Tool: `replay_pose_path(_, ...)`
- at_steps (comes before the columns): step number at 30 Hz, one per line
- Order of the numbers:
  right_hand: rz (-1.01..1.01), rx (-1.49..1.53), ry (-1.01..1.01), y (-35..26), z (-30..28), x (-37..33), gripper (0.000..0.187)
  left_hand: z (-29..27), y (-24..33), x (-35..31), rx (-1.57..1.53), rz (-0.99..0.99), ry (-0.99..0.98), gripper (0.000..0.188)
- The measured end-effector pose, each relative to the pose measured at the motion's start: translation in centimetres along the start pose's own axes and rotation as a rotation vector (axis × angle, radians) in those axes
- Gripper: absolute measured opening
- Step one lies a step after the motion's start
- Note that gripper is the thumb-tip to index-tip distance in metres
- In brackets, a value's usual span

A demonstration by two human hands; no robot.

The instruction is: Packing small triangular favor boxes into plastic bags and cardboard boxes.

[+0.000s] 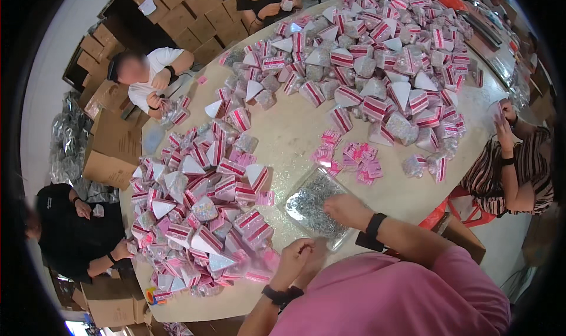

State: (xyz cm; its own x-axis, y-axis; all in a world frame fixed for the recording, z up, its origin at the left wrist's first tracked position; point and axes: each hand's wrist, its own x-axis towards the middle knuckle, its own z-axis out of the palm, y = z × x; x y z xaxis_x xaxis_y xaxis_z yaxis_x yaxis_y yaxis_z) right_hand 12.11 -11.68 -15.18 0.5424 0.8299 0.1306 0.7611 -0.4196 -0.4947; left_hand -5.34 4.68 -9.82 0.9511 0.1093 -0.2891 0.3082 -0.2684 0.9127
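My right hand (348, 211) reaches over a clear shallow tray (348, 240) at the table's near edge. In the tray lies a heap of small silver metal pieces (315, 199). The right fingers are curled and pressed together against the heap; what they pinch is too small to make out. Just left of the tray's near corner, my left hand (293, 261) hovers with its fingers closed; I cannot see what is in them. Beside it on the left spreads a pile of bagged cake-slice-shaped items (203, 209), pink and white. Small pink cards (359, 154) lie beyond the tray.
A larger pile of the same bagged items (377, 58) covers the far table (283, 132). People sit around it: one in white (162, 64), one in black (76, 218), one in stripes (507, 171), others farther off. Cardboard boxes (112, 144) stand at the left.
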Motion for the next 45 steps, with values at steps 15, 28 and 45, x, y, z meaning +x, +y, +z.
replay_pose_path(15, 0.695, 1.320, -0.208, -2.2, -6.0, -0.7, 0.017, 3.9, 2.9, 5.8, 0.219, 0.358, 0.324, 0.018)
replay_pose_path(28, 0.689, 0.969, -0.369, -2.7, -6.0, -0.2, 0.020, 2.2, 1.9, 4.2, -0.535, -0.113, 0.229, 0.014)
replay_pose_path(45, 0.471, 1.124, -0.092, -5.7, -7.9, -2.2, 0.010, 4.4, 5.9, 4.3, -0.340, -0.083, 0.124, 0.022)
